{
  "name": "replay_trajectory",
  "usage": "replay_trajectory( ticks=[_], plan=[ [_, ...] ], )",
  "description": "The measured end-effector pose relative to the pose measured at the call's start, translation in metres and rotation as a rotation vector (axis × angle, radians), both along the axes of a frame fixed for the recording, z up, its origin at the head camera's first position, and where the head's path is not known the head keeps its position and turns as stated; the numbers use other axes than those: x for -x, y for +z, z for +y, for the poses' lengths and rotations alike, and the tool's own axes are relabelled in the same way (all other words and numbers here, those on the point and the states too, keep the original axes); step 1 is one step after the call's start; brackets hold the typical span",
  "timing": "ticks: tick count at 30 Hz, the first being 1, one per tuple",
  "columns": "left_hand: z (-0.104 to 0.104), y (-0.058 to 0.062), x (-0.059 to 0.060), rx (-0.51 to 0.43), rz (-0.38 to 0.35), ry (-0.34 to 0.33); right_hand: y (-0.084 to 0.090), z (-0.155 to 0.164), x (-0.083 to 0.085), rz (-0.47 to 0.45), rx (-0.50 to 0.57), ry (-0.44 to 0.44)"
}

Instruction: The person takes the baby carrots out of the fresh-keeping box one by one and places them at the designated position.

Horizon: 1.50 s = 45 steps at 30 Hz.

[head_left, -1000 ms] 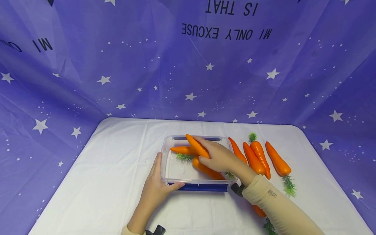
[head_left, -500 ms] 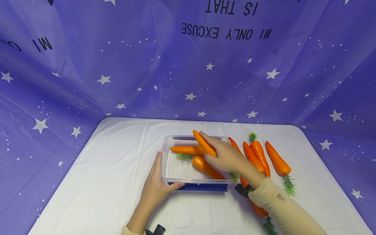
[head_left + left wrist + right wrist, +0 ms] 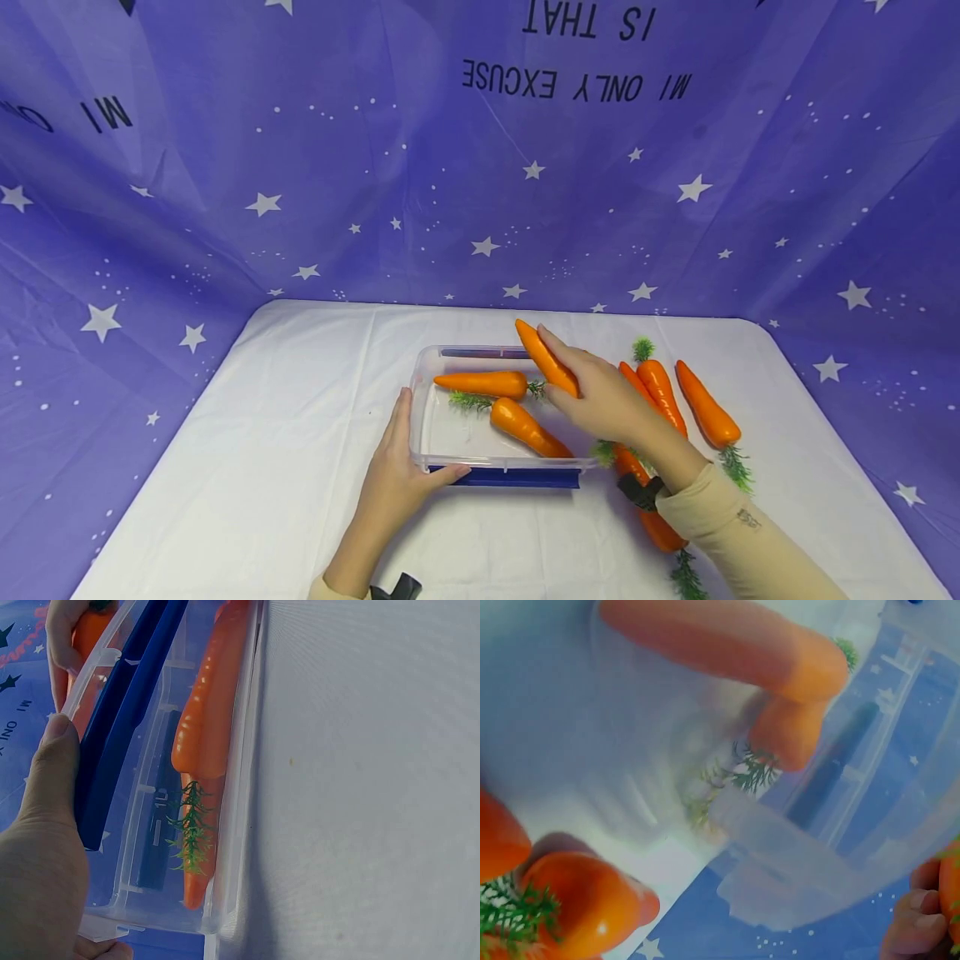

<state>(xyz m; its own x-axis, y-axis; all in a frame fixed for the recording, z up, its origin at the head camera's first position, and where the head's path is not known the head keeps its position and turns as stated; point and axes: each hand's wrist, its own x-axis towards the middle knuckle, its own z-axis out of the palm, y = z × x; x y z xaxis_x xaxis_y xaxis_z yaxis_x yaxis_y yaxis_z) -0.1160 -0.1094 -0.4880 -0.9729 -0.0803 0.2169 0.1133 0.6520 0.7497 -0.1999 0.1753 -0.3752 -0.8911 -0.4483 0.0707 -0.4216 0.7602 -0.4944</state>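
Observation:
A clear plastic box (image 3: 495, 461) with blue latches stands mid-table. My left hand (image 3: 405, 471) grips its front left corner, the thumb along the front rim and the fingers against the left wall. Inside lie two orange carrots: one (image 3: 487, 383) crosswise toward the back, the other (image 3: 528, 429) slanting toward the front right. Over the box's back right part, my right hand (image 3: 607, 396) holds a third carrot (image 3: 551, 362), its tip pointing up and left. In the right wrist view, fingers (image 3: 915, 922) hold this carrot at the right edge.
Several carrots lie right of the box, among them one (image 3: 707, 406) farthest right, one (image 3: 663, 396) with its leafy top to the back, and one (image 3: 663, 531) near the front under my right forearm. A white cloth (image 3: 247, 467) covers the table. A purple star curtain (image 3: 420, 167) hangs behind.
My right hand has moved right and a little toward the back with its carrot, uncovering the stem end of the crosswise carrot. The left hand and the box have stayed in place.

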Motion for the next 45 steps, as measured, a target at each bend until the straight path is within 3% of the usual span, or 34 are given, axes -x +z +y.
replay_trajectory(
  ticks=[9,19,31,40,45],
  plan=[
    [0.0,0.0,0.0,-0.006,-0.006,0.0,0.007,0.017,-0.007,0.029,-0.058,-0.048],
    [0.0,0.001,0.0,-0.009,-0.011,0.002,0.016,0.042,-0.026,0.106,-0.109,-0.112],
    [0.0,0.002,0.0,-0.011,-0.007,-0.005,0.006,0.08,-0.054,0.045,-0.168,-0.212],
    [0.0,0.002,0.0,0.006,0.023,-0.004,-0.016,0.109,-0.076,-0.079,-0.24,-0.305],
    [0.0,0.001,0.0,0.0,0.001,-0.003,-0.025,0.122,-0.084,-0.177,-0.252,-0.318]
  ],
)
